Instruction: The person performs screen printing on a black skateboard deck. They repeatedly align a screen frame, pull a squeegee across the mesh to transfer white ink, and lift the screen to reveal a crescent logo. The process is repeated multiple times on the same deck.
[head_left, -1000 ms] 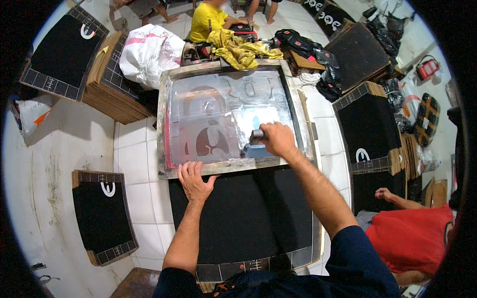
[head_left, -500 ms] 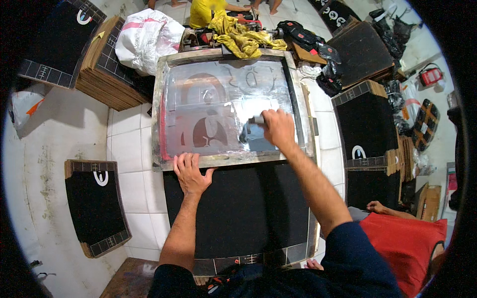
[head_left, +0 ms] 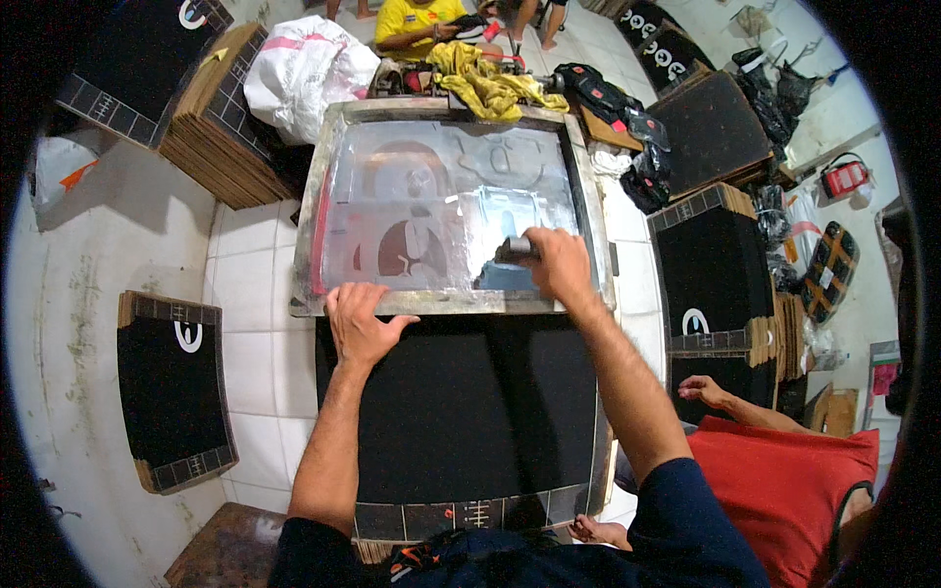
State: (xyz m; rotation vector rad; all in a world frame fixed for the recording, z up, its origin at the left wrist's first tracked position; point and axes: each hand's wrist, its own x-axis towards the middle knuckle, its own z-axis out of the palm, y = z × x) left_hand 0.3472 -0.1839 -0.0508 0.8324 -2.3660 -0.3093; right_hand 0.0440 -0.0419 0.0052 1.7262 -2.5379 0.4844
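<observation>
A printing screen (head_left: 600,206) lies in front of me, a pale wooden frame around a translucent mesh with ghostly rounded shapes. My left hand (head_left: 359,323) grips the frame's near bar, fingers over the top and thumb stretched along its front. Over the right part of the mesh, my right hand (head_left: 564,267) is closed around a dark tool (head_left: 518,251) that looks like a squeegee. Fingers hide much of that tool. Below it spreads a light blue patch with a dark smear. Nearer to me is a black sheet (head_left: 461,412) with a gridded border, partly covered by the screen.
Stacked black boards (head_left: 221,118) and a white sack (head_left: 309,78) stand far left. A yellow cloth (head_left: 490,78) lies beyond the screen, near a seated person in yellow. More boards (head_left: 711,265) are at right. A co-worker in a red shirt (head_left: 784,490) sits close by my right arm.
My right hand and the tool have shifted slightly toward me over the mesh. My left hand keeps to the near bar. The red-shirted co-worker's hand has lifted, and the whole view has shifted a little.
</observation>
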